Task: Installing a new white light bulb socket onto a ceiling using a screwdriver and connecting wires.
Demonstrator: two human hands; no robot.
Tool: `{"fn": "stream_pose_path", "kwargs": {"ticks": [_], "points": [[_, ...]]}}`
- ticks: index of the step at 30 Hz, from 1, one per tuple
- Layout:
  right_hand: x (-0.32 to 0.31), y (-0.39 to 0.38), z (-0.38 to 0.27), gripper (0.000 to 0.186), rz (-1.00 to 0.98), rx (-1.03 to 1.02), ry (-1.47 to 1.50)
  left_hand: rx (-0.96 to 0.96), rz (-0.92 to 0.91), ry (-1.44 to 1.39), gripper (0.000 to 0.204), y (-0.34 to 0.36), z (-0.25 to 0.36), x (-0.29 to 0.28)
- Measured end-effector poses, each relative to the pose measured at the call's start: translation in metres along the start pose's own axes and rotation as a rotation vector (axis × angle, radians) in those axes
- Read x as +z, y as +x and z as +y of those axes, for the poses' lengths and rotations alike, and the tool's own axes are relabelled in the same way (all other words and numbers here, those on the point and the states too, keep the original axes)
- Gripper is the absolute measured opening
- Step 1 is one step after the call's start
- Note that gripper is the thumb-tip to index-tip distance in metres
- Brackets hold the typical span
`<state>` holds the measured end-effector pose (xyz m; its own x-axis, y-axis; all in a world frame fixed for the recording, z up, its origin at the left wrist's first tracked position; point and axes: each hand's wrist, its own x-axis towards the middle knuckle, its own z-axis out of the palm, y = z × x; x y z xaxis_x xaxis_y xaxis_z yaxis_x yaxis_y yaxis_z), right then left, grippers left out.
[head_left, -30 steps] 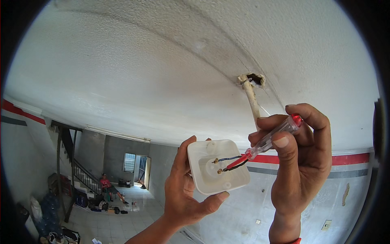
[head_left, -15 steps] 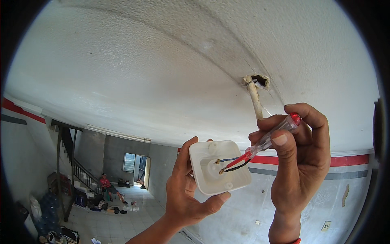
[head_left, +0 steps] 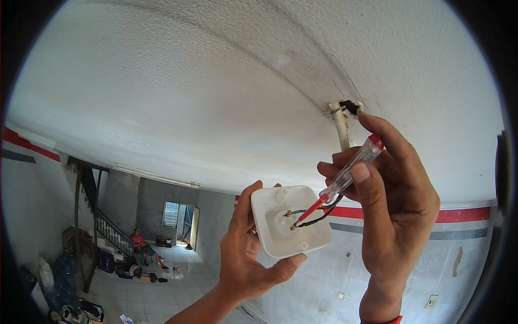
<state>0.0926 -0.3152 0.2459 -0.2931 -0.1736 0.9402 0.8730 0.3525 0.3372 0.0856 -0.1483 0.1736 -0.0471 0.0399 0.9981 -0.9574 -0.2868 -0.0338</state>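
My left hand (head_left: 244,259) grips a square white plastic box (head_left: 272,243) from the side and below, its hollow facing me. My right hand (head_left: 399,216) holds a clear screwdriver tester (head_left: 348,173) with a red cap and red shaft between thumb and fingers, the index finger raised over the cap. Its tip is at or very near the bare end of a black wire (head_left: 315,220) inside the box. A blue wire (head_left: 306,211) with a bare twisted end lies just above. A pale conduit (head_left: 341,129) hangs from a ragged hole (head_left: 350,106) in the ceiling behind my right hand.
Below left, a person (head_left: 141,243) in red sits by a staircase with a railing (head_left: 113,231), among bags and piled items (head_left: 129,267). An open doorway (head_left: 186,221) and window (head_left: 170,214) are at the back. A striped wall (head_left: 453,254) runs along the right.
My right hand has shifted up and left, tilting the tester more steeply. Its index finger has lifted toward the ceiling, and the red cap looks less bright. My left hand is nearly still.
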Motion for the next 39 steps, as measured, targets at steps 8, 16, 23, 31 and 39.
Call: {"fn": "stream_pose_path", "kwargs": {"ticks": [8, 16, 23, 31, 39], "points": [[-0.0072, 0.0046, -0.0022, 0.035, -0.065, -0.135, -0.235, 0.016, -0.016, 0.058, 0.105, 0.0017, 0.0027, -0.0016], [-0.0041, 0.0028, -0.0022, 0.038, -0.05, -0.037, -0.1, 0.019, -0.011, 0.066, 0.104, 0.0007, -0.0004, -0.0009], [-0.0048, 0.0041, 0.0006, 0.037, -0.02, -0.043, -0.041, 0.034, -0.014, 0.075, 0.104, 0.0005, 0.0006, 0.0035], [-0.0039, 0.0, 0.0032, 0.035, 0.054, -0.026, -0.061, 0.026, 0.001, 0.089, 0.105, 0.0015, 0.0026, 0.0008], [-0.0052, -0.0007, 0.0034, 0.034, 0.081, -0.002, -0.049, 0.038, 0.01, 0.079, 0.106, 0.0017, 0.0012, 0.0022]]}}
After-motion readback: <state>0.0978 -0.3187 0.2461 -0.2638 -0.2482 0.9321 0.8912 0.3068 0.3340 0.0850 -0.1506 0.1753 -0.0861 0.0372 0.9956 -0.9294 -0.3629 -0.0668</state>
